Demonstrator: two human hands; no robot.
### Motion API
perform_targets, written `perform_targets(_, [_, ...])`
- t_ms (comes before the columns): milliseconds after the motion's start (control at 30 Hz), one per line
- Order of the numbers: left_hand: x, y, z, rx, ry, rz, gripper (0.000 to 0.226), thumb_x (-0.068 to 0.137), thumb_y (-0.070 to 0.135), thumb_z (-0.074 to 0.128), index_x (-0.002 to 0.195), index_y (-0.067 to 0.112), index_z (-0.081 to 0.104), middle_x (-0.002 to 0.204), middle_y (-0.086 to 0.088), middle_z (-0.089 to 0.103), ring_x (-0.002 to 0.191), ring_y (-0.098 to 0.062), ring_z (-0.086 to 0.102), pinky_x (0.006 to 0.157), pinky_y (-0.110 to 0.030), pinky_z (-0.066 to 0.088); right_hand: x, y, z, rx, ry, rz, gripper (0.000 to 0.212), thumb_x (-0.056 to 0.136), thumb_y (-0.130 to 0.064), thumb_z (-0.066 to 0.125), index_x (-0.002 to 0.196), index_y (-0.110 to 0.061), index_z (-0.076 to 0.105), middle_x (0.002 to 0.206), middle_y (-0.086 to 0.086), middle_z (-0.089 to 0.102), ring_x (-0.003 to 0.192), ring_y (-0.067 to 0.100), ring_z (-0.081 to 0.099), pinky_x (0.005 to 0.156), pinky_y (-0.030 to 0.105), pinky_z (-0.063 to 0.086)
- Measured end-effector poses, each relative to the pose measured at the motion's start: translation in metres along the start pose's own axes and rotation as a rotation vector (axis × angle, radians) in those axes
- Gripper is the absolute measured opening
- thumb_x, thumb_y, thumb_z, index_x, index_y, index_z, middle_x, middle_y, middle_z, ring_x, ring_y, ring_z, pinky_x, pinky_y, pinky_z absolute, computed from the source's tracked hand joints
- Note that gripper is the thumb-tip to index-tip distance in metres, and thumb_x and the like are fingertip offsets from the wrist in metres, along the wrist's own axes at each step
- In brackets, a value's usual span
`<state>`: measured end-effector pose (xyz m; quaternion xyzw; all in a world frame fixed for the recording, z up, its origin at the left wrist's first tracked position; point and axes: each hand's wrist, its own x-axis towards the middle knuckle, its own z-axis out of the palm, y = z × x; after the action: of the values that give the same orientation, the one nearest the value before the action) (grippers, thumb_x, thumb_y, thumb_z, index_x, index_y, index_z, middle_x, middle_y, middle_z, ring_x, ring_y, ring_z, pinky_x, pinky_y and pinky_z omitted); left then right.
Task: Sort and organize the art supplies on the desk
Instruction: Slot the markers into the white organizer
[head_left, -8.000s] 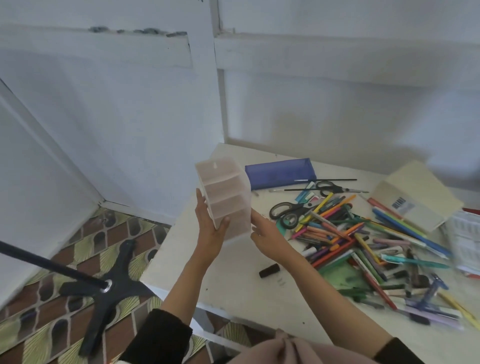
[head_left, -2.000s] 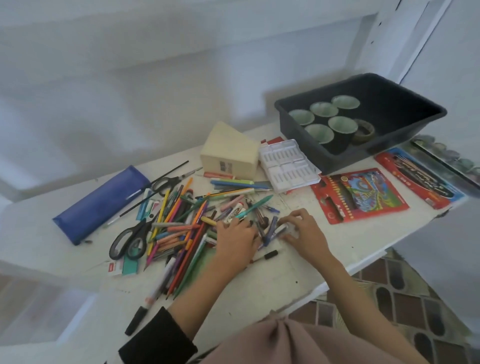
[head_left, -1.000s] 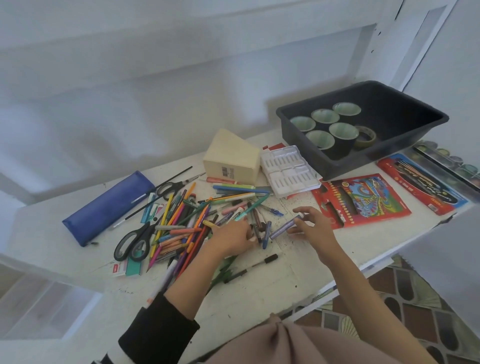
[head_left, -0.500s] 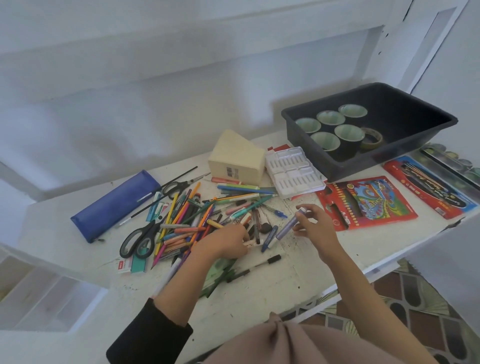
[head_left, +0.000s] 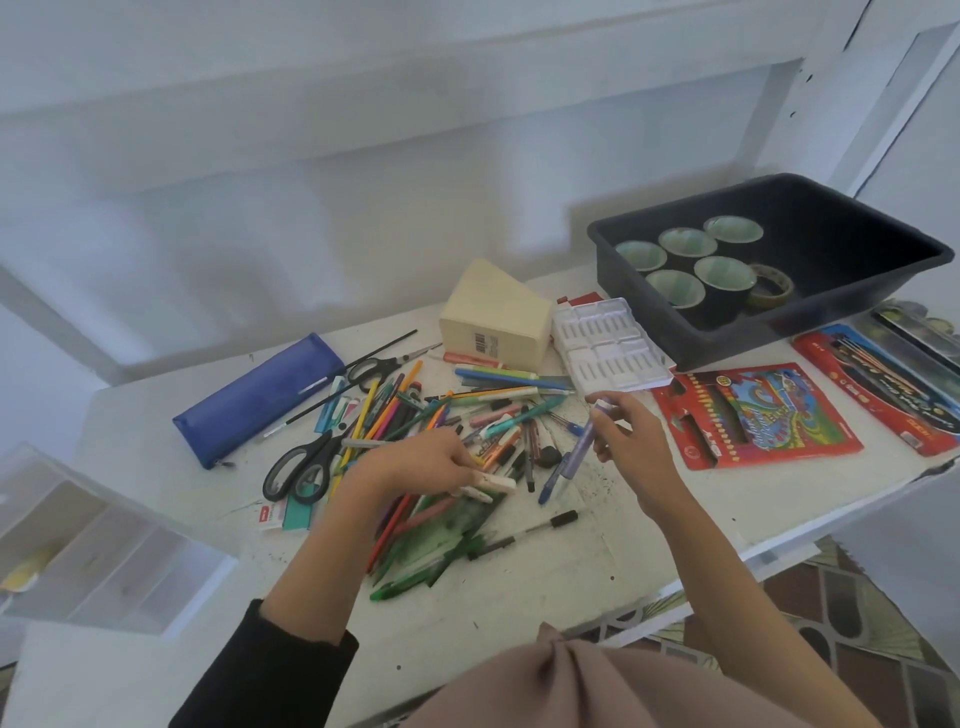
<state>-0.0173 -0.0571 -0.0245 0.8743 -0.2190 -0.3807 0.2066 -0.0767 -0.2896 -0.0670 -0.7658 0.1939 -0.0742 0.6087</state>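
- Far L, beside the bench & lower down: clear plastic drawer unit, blurred.
- Back-L on bench: blue pencil case, lying flat at a slant.
- Big black scissors lay at the L edge of the heap. A smaller pair sat further back, near the case's R end.
- Bench centre: heap of pens, pencils & markers, criss-crossed, w/ something flat & green under the near side.
- L hand, arm in a black sleeve, was down on the heap's near side. Its fingers were curled round a short pale item; couldn't tell what it was.
- One black pen lay on bare bench just in front of the heap.
- R hand was lifted over the heap's R side, fingers pinching a lilac pen near its top end. The pen hung tilted, lower end toward the heap.
- Behind the heap: cream box w/ barcode, & just beside it on the R a white moulded tray.
- Back-R: black tub holding five dark cups & a tape roll.
- In front of the tub a red crayon pack lay flat. A 2nd red pack lay further R by the bench edge.
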Motion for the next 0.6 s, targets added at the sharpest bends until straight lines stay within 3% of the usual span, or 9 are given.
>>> perform_targets(67, [-0.006, -0.005, -0.005, -0.051, 0.023, 0.019, 0.025, 0.097, 0.026, 0.05, 0.107, 0.017, 0.072, 0.085, -0.015, 0.059, 0.059, -0.015, 0.035, 0.054, -0.025, 0.032, -0.001, -0.003, 0.004, 0.018, -0.016, 0.001, 0.017, 0.096, -0.018, 0.05, 0.112, -0.016, 0.056, 0.094, 0.009, 0.058, 0.066, 0.014, 0.056, 0.058, 0.022, 0.049])
perform_targets(200, [-0.027, -0.016, -0.008, -0.261, 0.106, 0.046, 0.022, 0.098, 0.021, 0.051, 0.112, 0.019, 0.068, 0.071, 0.001, 0.054, 0.061, -0.012, 0.041, 0.058, -0.025, 0.035, -0.002, -0.012, 0.017, 0.122, -0.077, 0.016, 0.02, 0.096, -0.014, 0.05, 0.115, -0.014, 0.058, 0.094, 0.009, 0.06, 0.068, 0.011, 0.058, 0.056, 0.016, 0.049])
perform_targets(300, [-0.045, -0.025, -0.006, -0.459, 0.17, 0.068, 0.02, 0.097, 0.017, 0.051, 0.112, 0.017, 0.065, 0.071, -0.002, 0.063, 0.059, -0.011, 0.049, 0.059, -0.027, 0.04, 0.0, -0.021, 0.029, 0.241, -0.119, 0.069, 0.024, 0.095, -0.011, 0.051, 0.118, -0.014, 0.059, 0.098, 0.009, 0.065, 0.072, 0.014, 0.059, 0.061, 0.024, 0.051])
perform_targets(433, [-0.066, -0.037, -0.003, -0.649, 0.292, 0.093, 0.02, 0.097, 0.012, 0.05, 0.114, 0.009, 0.06, 0.085, -0.007, 0.071, 0.062, -0.014, 0.055, 0.066, -0.028, 0.047, 0.002, -0.034, 0.051, 0.281, -0.2, 0.092, 0.028, 0.096, -0.006, 0.048, 0.121, -0.015, 0.058, 0.104, 0.01, 0.067, 0.078, 0.022, 0.061, 0.069, 0.035, 0.052])
perform_targets(600, [-0.095, -0.049, 0.003, -0.864, 0.394, 0.102, 0.018, 0.097, 0.007, 0.048, 0.113, 0.004, 0.053, 0.082, -0.009, 0.067, 0.064, -0.017, 0.058, 0.068, -0.026, 0.052, -0.007, -0.056, 0.08, 0.336, -0.349, 0.02, 0.03, 0.096, 0.002, 0.042, 0.117, -0.012, 0.059, 0.086, 0.005, 0.066, 0.056, 0.013, 0.056, 0.05, 0.022, 0.05])
